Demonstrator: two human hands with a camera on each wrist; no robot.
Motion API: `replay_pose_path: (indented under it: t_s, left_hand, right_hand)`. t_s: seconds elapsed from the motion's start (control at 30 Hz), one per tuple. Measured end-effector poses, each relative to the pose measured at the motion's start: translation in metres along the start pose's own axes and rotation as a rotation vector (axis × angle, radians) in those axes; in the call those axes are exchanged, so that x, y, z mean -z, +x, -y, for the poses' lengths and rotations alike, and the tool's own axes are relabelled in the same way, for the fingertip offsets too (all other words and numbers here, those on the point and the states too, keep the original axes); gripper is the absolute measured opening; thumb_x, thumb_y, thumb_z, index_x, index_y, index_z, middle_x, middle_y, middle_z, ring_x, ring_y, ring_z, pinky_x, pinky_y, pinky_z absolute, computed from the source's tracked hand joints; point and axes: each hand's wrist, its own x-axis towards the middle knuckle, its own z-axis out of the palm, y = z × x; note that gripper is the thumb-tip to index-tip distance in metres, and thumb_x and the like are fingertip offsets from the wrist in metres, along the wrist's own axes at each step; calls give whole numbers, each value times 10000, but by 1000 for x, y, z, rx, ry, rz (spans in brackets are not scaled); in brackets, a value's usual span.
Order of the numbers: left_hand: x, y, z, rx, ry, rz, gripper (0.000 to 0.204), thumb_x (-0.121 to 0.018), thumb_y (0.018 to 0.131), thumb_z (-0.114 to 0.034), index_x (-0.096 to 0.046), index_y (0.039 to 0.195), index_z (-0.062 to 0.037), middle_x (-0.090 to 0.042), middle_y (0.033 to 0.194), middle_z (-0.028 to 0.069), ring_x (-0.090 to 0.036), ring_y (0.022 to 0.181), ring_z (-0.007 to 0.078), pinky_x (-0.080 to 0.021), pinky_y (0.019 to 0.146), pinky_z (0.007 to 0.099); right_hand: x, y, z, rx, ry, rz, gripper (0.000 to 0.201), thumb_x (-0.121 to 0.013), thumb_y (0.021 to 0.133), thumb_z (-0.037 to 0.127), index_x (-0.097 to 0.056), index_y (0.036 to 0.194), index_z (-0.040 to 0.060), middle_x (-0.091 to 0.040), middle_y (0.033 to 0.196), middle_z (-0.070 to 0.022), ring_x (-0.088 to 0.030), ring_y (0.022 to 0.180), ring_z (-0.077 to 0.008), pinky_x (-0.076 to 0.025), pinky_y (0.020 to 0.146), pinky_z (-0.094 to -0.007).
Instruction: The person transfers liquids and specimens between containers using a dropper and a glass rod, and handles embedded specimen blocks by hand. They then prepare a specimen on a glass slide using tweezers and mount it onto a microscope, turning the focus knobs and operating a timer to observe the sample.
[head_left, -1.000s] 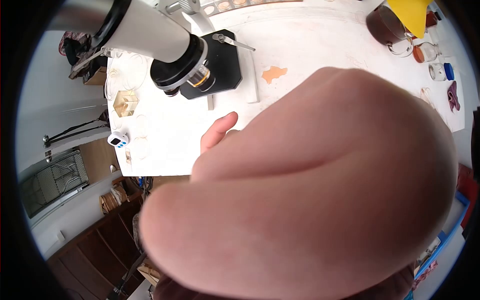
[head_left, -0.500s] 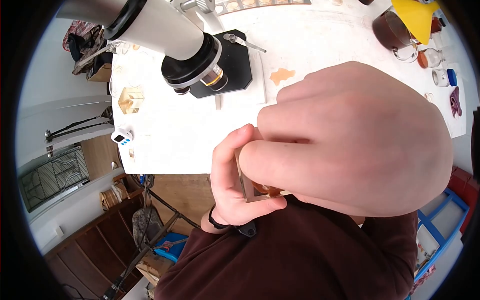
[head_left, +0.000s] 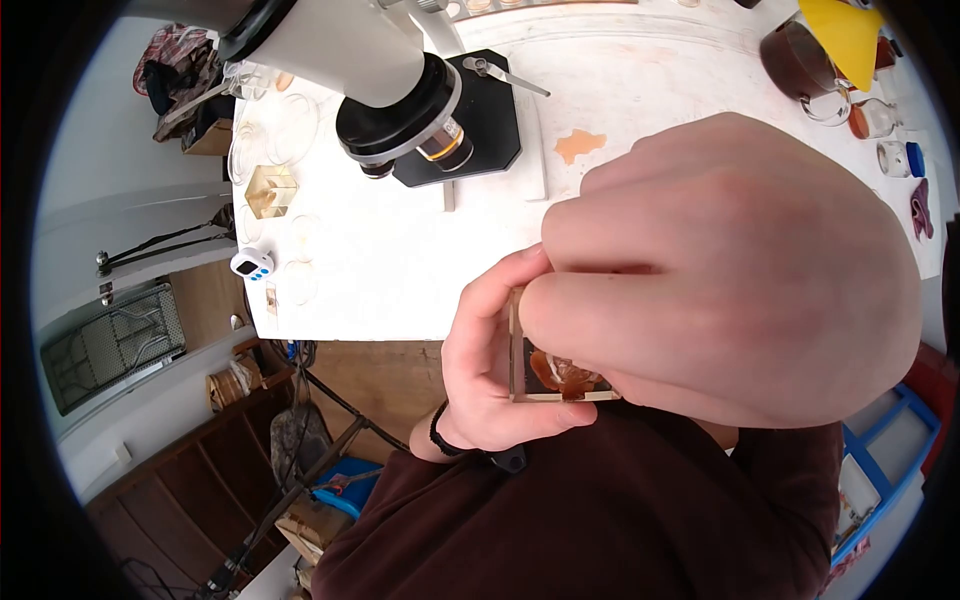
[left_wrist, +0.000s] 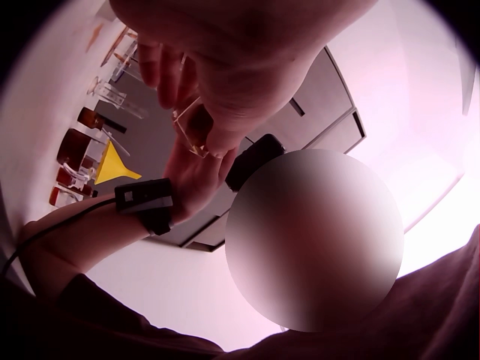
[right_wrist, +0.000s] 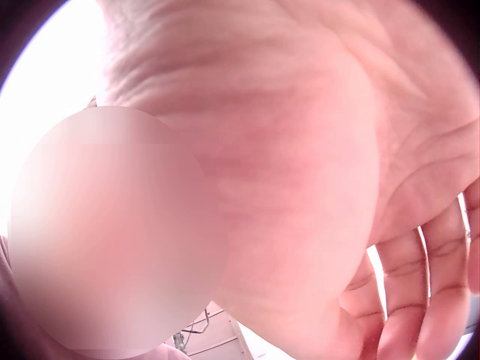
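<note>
A clear block (head_left: 562,372) with an orange-brown specimen inside is held in front of the person's chest, beyond the table's near edge. My left hand (head_left: 485,355), with a black band at its wrist, grips the block, thumb along the near side and fingers at the far side. Closer to the camera, my right hand (head_left: 740,280) has its fingers curled over the block's top and right, hiding much of it. In the left wrist view the block (left_wrist: 196,129) shows between both hands. The right wrist view shows the palm and bent fingers (right_wrist: 401,292), with the block out of sight.
A microscope (head_left: 400,110) stands on the white table (head_left: 400,270). To its left are another clear block (head_left: 271,192) and a white timer (head_left: 252,264). A dark jug (head_left: 800,60), a yellow funnel (head_left: 845,40) and a blue-lidded jar (head_left: 898,159) sit at the right.
My right hand, which covered most of the view and the block, has drawn back, exposing the left hand and the block. Both hands then shift slightly right in the view.
</note>
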Motion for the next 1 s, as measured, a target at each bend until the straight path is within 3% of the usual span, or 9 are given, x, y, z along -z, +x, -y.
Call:
replay_pose_path:
  t_s: [0.07,0.2,0.3,0.47,0.57,0.8,0.87,0.93,1.0]
  left_hand:
    - [-1,6,4,-74,14,6,1039,-923,758,-106,-283,1559,62,-448,1535,222,-479,1413,315,-378,1171,443]
    - [1,11,11,-162,-46,16,1047,-919,752,-92,-279,1566,60,-425,1555,229,-452,1438,316,-348,1190,447]
    - [1,11,11,-166,-49,39,1055,-918,762,-110,-266,1572,65,-418,1560,234,-444,1446,315,-349,1188,446]
    - [-8,7,6,-84,-273,74,1006,-875,854,-297,-270,1566,76,-424,1549,242,-451,1437,310,-368,1171,441]
    - [-13,4,1,-2,-272,34,905,-752,899,-405,-306,1548,40,-472,1507,203,-493,1384,286,-406,1125,426]
    - [-21,-1,-7,190,-265,-61,797,-465,1003,-657,-389,1505,-43,-583,1410,112,-591,1260,228,-494,1019,393]
    - [-22,-1,-4,217,-263,-75,799,-424,1018,-693,-401,1499,-55,-599,1396,99,-605,1243,219,-506,1003,388]
    - [-19,2,6,77,-582,45,772,-345,1050,-675,-383,1531,-72,-519,1509,107,-521,1368,252,-466,1074,428]
    - [-12,7,11,72,-761,70,730,-326,1066,-648,-391,1530,-89,-513,1516,106,-511,1378,262,-451,1090,451]
  right_hand:
    - [2,1,2,-53,-15,92,273,-758,557,88,-540,722,80,-453,702,-34,-480,545,-202,-350,449,-344]
    - [3,8,6,-114,8,79,275,-762,549,90,-546,719,79,-460,700,-31,-486,549,-199,-355,449,-342]
    - [0,8,2,71,-121,-79,274,-767,547,95,-553,716,81,-463,698,-28,-490,552,-197,-360,451,-342]
    - [27,28,6,-188,152,218,239,-745,558,67,-566,716,83,-482,695,-26,-491,550,-202,-372,456,-352]
    - [6,10,9,-141,-5,103,219,-731,581,52,-607,760,75,-501,707,-29,-500,557,-212,-384,462,-357]
    - [9,12,6,-147,30,170,240,-730,647,54,-668,878,70,-536,735,-32,-530,583,-219,-420,499,-358]
    - [3,11,5,-176,221,-102,244,-740,674,76,-676,910,71,-538,750,-38,-547,614,-226,-435,520,-362]
    - [10,13,4,-179,154,10,261,-749,682,95,-678,932,70,-540,762,-42,-559,634,-230,-438,527,-365]
    - [8,10,1,-181,87,121,278,-759,690,113,-681,953,69,-542,773,-46,-571,655,-235,-442,534,-368]
